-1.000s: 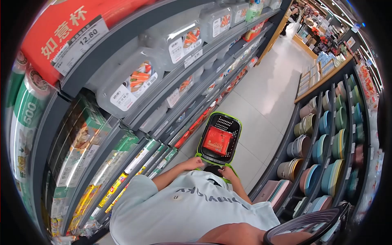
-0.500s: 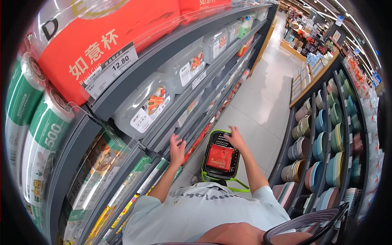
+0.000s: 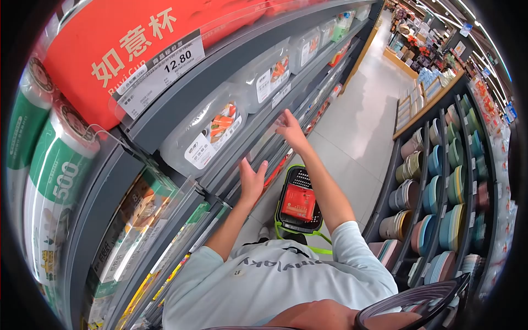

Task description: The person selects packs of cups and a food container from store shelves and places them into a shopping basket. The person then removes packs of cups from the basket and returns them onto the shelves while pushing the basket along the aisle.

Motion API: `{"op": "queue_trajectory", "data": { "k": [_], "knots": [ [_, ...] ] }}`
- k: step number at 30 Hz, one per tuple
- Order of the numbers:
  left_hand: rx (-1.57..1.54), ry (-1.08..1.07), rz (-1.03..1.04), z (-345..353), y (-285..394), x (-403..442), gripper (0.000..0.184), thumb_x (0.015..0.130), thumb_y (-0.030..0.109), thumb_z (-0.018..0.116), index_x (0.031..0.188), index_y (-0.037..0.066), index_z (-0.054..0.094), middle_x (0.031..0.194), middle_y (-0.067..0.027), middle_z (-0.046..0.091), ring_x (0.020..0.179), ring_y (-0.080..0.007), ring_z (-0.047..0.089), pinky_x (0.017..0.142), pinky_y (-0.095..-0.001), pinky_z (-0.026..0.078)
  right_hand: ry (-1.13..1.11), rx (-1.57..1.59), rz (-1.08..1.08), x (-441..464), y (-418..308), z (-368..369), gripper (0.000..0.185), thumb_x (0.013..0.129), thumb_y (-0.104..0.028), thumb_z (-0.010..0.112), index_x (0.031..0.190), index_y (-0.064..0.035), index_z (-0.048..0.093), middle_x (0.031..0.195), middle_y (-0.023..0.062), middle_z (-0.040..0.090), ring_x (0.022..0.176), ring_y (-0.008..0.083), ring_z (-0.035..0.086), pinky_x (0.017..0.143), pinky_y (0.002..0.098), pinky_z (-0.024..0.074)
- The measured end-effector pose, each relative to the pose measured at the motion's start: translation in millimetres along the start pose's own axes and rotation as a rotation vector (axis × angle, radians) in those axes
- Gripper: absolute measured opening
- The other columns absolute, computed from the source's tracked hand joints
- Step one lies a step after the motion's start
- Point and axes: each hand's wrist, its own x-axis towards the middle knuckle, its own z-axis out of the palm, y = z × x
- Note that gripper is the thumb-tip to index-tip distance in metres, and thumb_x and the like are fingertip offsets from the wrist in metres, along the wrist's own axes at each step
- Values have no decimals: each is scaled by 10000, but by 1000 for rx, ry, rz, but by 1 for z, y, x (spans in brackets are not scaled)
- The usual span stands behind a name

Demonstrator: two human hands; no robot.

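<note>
Zero items are grasped by the spread fingers of the left hand (image 3: 252, 184) and the right hand (image 3: 293, 133), between which one clear container (image 3: 263, 144) is seen on the lower shelf (image 3: 231, 185), lengthwise along it, neither hand clearly nearer.

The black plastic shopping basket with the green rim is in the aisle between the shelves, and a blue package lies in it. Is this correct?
Only the colour is wrong: the head view shows a red package in the black plastic shopping basket. The rest is right.
</note>
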Motion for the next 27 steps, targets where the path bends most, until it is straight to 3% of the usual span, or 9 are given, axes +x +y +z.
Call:
{"op": "queue_trajectory", "data": {
  "k": [6, 11, 14, 17, 18, 19, 21, 22, 27],
  "knots": [
    [-104, -141, 197, 19, 20, -58, 1029, 860, 117, 672, 1547, 11, -87, 1616, -233, -119, 1507, -361, 1, 1189, -464, 180, 238, 50, -21, -65, 22, -32, 642, 728, 152, 563, 1325, -65, 471, 1237, 81, 579, 1219, 202, 522, 1030, 347, 423],
    [24, -224, 311, 31, 33, -103, 1046, 824, 178, 746, 1559, 49, 13, 1574, -293, -71, 1471, -492, -7, 1163, -547, 194, 484, 74, -20, -139, -13, -50, 608, 733, 176, 546, 1296, -51, 505, 1256, 98, 577, 1202, 209, 550, 1012, 337, 447],
    [80, -178, 731, 20, 67, -92, 1134, 748, 340, 850, 1579, 208, 90, 1578, -271, -59, 1441, -559, -15, 1108, -684, 161, 425, 62, -64, -182, -61, -63, 667, 759, -13, 666, 1391, -36, 454, 1322, 123, 549, 1235, 240, 534, 1041, 372, 420],
    [8, -235, 820, 7, 104, -78, 1216, 694, 399, 886, 1581, 214, 75, 1581, -277, -30, 1435, -572, -7, 1106, -693, 147, 383, -29, -200, -216, -93, -66, 792, 771, -191, 738, 1455, 2, 386, 1391, 158, 498, 1295, 271, 487, 1095, 397, 359],
    [15, -224, 837, 2, 120, -71, 1253, 693, 433, 882, 1580, 159, 41, 1583, -258, 46, 1458, -500, 86, 1135, -625, 191, 371, -81, -271, -225, -101, -66, 874, 774, -284, 765, 1477, 28, 351, 1435, 179, 462, 1336, 289, 452, 1124, 409, 321],
    [11, -236, 838, 3, 125, -74, 1253, 693, 433, 882, 1580, 159, 41, 1583, -258, 46, 1458, -500, 86, 1135, -625, 191, 382, -81, -269, -233, -108, -66, 874, 774, -284, 765, 1477, 28, 351, 1435, 179, 462, 1336, 289, 452, 1124, 409, 321],
    [-785, -507, 160, 8, 134, -81, 1320, 697, 465, 863, 1569, 84, -52, 1573, -237, 114, 1464, -393, 181, 1152, -529, 245, 290, -28, -422, -248, -116, -66, 921, 794, -358, 771, 1481, 63, 323, 1495, 211, 392, 1407, 315, 366, 1164, 437, 245],
    [-740, -579, 112, 0, 134, -75, 1355, 713, 462, 851, 1539, 10, -123, 1561, -200, 174, 1438, -296, 269, 1145, -424, 295, 301, -129, -426, -256, -116, -68, 1008, 765, -471, 789, 1491, 47, 318, 1543, 236, 320, 1443, 336, 305, 1175, 454, 219],
    [-849, -622, 44, -3, 131, -70, 1315, 727, 486, 819, 1546, 6, -91, 1547, -197, 202, 1442, -307, 250, 1153, -447, 264, 386, -139, -447, -267, -106, -63, 1238, 680, -687, 777, 1512, 58, 241, 1519, 209, 361, 1409, 300, 361, 1157, 441, 276]
  ]
}}
